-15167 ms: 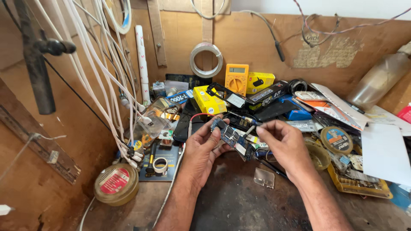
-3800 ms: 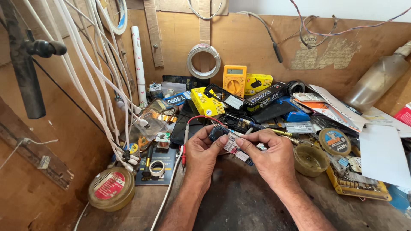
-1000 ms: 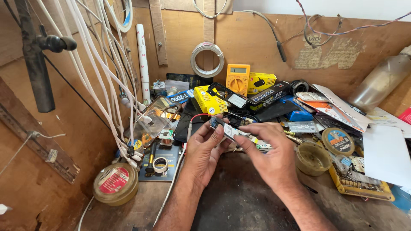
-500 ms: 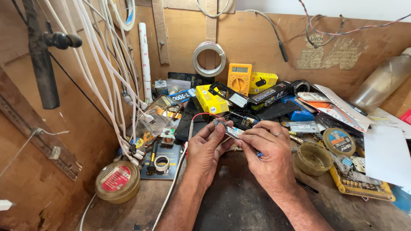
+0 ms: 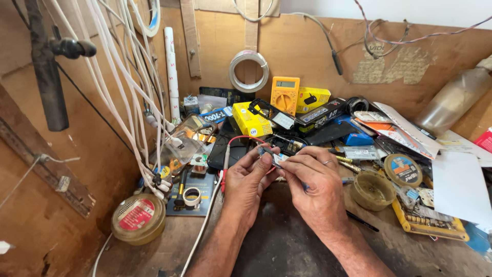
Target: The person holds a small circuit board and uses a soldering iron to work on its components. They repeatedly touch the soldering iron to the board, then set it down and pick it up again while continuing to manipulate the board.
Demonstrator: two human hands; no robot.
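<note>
Both hands pinch one small part (image 5: 277,158) between their fingertips, just above the front of the table (image 5: 287,241). A second ago the part stuck out longer; now the right hand (image 5: 312,187) has closed over it, so the fiddly work goes on. The left hand (image 5: 248,182) holds it from below, palm up. A red wire (image 5: 237,141) loops behind.

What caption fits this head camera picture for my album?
Left hand and right hand pinch a small circuit board above a cluttered wooden workbench near a yellow multimeter.
</note>
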